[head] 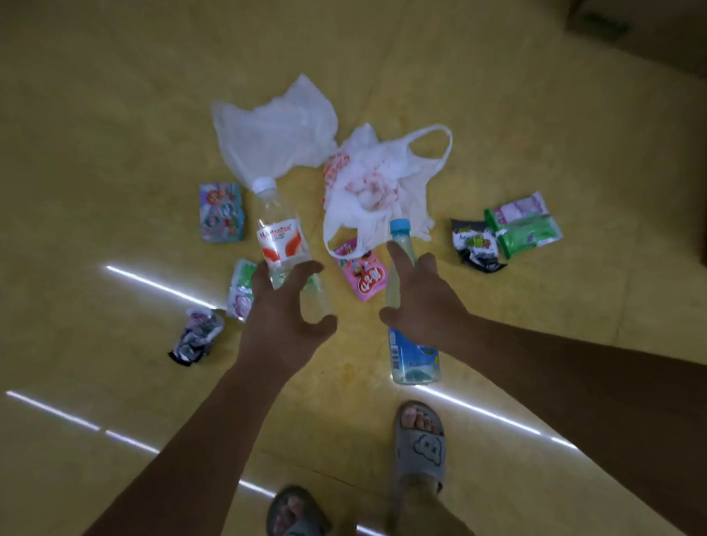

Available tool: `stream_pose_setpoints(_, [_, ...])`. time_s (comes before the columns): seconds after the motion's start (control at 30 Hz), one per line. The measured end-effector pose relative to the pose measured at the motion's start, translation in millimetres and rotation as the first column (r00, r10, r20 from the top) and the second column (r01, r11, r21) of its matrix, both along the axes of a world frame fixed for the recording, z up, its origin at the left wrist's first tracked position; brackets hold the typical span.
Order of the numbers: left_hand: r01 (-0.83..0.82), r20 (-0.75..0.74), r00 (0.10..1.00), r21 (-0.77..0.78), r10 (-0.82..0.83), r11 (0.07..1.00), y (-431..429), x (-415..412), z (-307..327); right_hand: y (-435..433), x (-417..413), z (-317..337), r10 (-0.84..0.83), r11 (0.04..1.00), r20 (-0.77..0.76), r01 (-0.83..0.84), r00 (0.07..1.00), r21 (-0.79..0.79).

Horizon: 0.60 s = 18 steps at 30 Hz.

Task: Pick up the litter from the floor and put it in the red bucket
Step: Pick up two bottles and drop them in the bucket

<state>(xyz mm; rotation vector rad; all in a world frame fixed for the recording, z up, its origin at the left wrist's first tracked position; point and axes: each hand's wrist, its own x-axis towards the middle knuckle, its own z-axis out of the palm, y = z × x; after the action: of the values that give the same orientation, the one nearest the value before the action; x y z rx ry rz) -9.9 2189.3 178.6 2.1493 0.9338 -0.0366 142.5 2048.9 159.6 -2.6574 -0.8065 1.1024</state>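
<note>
Litter lies scattered on the yellow floor. A clear bottle (278, 230) with a white cap and a red-and-white label lies under my left hand (281, 314), whose fingers and thumb curve in a wide C above it without closing. A bottle with a blue cap and a blue label (413, 358) lies under my right hand (425, 301), which spreads over its middle with the index finger straight along the neck. Behind them lie a white plastic bag (275, 130) and a red-printed bag (377, 178). The red bucket is not in view.
Wrappers ring the bottles: pink (364, 279), blue (221, 212), green (522, 225), black (475, 243), green-and-white (240, 287) and a crumpled dark one (198, 337). My feet in grey slippers (420, 442) stand at the bottom. Dark furniture edges the top right.
</note>
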Motion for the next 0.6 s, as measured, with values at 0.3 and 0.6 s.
stream_pose_setpoints(0.3, [0.038, 0.112, 0.993, 0.052, -0.043, 0.998, 38.2, -24.1, 166.5, 43.4, -4.6, 164.8, 0.082, 0.992, 0.113, -0.092, 0.990, 0.084])
stream_pose_setpoints(0.6, [0.058, 0.124, 0.990, 0.106, -0.071, 0.993, 71.5, -50.8, 324.5, 68.9, -21.4, 319.5, 0.123, 0.971, 0.213, -0.162, 0.969, 0.177])
